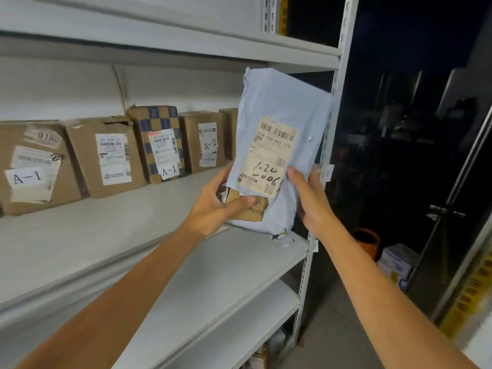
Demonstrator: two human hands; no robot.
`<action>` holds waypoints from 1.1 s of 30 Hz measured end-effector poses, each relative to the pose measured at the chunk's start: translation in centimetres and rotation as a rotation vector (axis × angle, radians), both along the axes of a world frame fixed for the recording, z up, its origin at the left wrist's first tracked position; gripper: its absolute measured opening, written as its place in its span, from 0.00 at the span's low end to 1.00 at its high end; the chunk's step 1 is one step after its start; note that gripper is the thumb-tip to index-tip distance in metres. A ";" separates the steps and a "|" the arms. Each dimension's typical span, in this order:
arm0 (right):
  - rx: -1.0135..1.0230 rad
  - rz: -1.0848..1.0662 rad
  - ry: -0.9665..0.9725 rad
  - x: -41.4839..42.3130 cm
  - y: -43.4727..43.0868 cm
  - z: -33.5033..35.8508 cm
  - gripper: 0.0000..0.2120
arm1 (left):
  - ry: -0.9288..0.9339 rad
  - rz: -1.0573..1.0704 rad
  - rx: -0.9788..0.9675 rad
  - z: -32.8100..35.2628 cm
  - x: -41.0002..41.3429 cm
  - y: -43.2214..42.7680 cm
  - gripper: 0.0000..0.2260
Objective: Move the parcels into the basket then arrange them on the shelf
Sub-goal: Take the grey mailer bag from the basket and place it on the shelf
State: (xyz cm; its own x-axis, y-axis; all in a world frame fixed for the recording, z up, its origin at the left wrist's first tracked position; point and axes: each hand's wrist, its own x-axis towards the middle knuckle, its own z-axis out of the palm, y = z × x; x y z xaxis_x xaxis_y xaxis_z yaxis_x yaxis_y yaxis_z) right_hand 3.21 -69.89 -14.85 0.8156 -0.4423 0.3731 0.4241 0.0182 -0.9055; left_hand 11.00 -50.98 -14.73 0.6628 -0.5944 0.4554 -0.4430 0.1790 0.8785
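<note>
Shelving step in hand
Left hand [213,209] and right hand [312,206] grasp grey parcel [282,102]; set it upright beside end box [229,134], label outward

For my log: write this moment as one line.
left hand, right hand: grip parcel | parcel: upright at shelf | boxes: on shelf

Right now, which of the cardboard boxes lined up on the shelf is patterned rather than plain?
The blue-checked box, third from the left, beside the A-2 box; the others are plain brown.
</note>
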 end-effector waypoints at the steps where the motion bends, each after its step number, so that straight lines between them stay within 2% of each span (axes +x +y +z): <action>1: -0.011 0.013 0.001 0.6 0.2 0.1 0.29 | 0.007 -0.001 0.000 -0.1 0.7 0.2 0.32; 5: 0.027 0.077 -0.029 3.3 -0.1 0.3 0.27 | -0.002 0.015 0.050 0.3 3.1 0.9 0.30; 8: 0.035 0.114 -0.034 5.7 -0.8 0.3 0.30 | 0.042 0.042 0.083 0.7 5.1 1.1 0.24; 13: 0.036 0.173 -0.008 10.0 -2.0 0.5 0.32 | 0.079 0.130 0.071 2.3 7.5 0.5 0.18; 20: 0.024 0.227 -0.020 14.8 -2.7 1.3 0.20 | 0.137 0.219 0.068 3.2 10.1 -0.1 0.30; 24: -0.055 0.235 -0.002 17.3 -2.3 1.2 0.16 | 0.107 0.289 0.047 2.1 10.8 -0.5 0.26; 28: -0.165 0.215 0.008 19.2 -2.3 1.7 0.16 | 0.116 0.302 0.030 1.6 12.0 -0.7 0.29; 33: -0.191 0.181 0.033 21.1 -2.8 1.4 0.15 | 0.119 0.276 0.037 1.3 14.9 -0.7 0.29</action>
State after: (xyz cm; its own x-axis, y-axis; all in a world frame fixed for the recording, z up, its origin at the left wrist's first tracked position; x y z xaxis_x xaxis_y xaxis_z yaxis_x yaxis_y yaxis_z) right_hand 24.36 -72.73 -13.49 0.8883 -0.2118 0.4076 0.3995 -0.0817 -0.9131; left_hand 25.93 -51.65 -13.38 0.8492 -0.3989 0.3460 -0.3639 0.0328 0.9309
